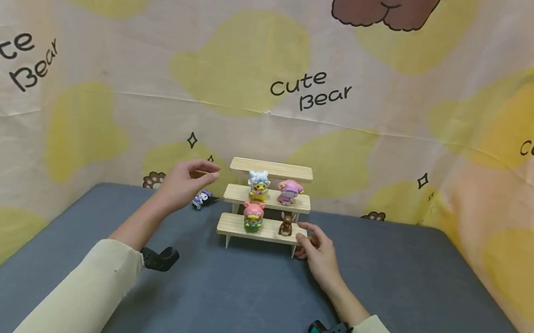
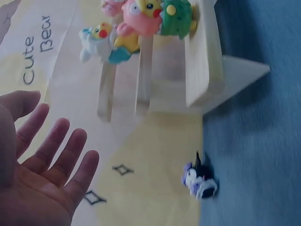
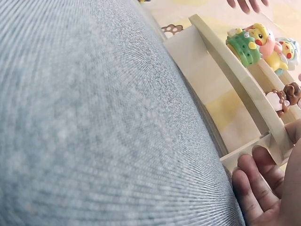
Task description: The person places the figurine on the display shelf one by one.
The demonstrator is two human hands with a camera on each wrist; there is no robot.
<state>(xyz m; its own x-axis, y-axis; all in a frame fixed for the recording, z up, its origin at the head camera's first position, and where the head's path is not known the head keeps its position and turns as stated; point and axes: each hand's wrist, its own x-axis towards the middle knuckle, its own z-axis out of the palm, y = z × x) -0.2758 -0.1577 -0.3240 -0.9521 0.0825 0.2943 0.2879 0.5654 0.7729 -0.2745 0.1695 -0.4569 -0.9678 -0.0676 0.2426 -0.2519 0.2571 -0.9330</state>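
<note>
A three-tier wooden display stand (image 1: 265,236) stands at the back of the table. My right hand (image 1: 318,255) grips the right end of its lowest step; in the right wrist view fingers (image 3: 256,176) lie against the side support below. That step bears a pink-hooded yellow figurine (image 1: 252,222) in green and a small brown figurine (image 1: 285,226). On the middle step are a white-hooded yellow figurine (image 1: 259,186) and a pink-purple one (image 1: 289,193). My left hand (image 1: 187,185), fingers spread and holding nothing, hovers left of the stand, near a purple-and-black figurine (image 1: 201,199) on the table.
The dark blue-grey table (image 1: 239,303) extends in front of the stand and to both sides. Close behind the stand hangs a patterned cloth (image 1: 240,62). The top step (image 1: 272,169) is bare wood.
</note>
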